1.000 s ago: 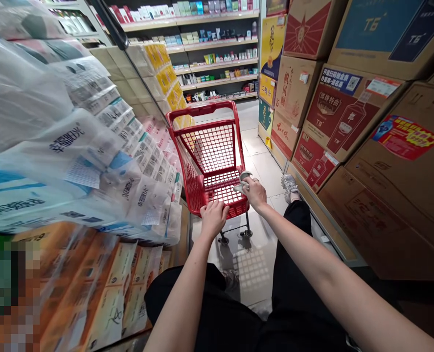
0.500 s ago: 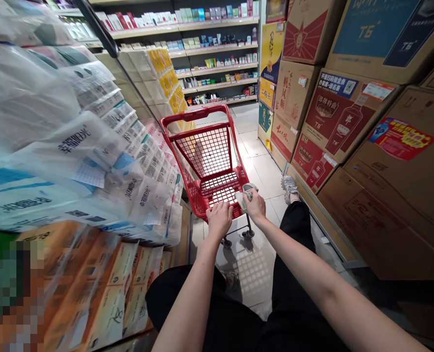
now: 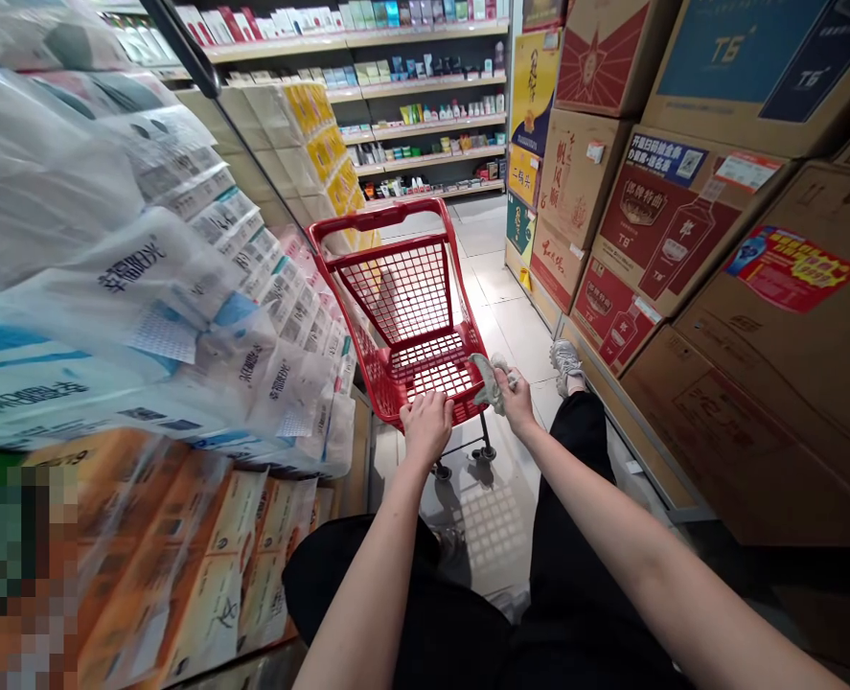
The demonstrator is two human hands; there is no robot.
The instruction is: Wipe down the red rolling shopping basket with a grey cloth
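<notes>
Head view: nearest, the person's two bare forearms reach forward over black trousers [image 3: 460,623], with orange packs [image 3: 129,575] stacked at the lower left. Between the legs a grid of light and shadow falls on the pale floor [image 3: 478,244], and one shoe [image 3: 451,542] shows dimly there. The left hand [image 3: 428,425] lies on the near rim of the red cart [image 3: 376,372], fingers close together and bent over the edge. The right hand [image 3: 517,395] is at the cart's near right corner, fingers clamped on a bunched pale cloth [image 3: 492,377]; the cloth overlaps that corner, though whether it presses on the plastic I cannot tell. The cart stands upright on the floor just ahead, its mesh panel tilted back and its frame rising beyond. To its right the other shoe [image 3: 566,367] is beside the base of stacked boxes [image 3: 683,220], printed in red, blue and brown. On the left, white packs [image 3: 201,278] are heaped high, and past them are packs with yellow ends [image 3: 316,134]. A dark rod [image 3: 195,56] slants across in front of these. Farthest off, shelves [image 3: 425,86] carry rows of small bottles and cartons.
</notes>
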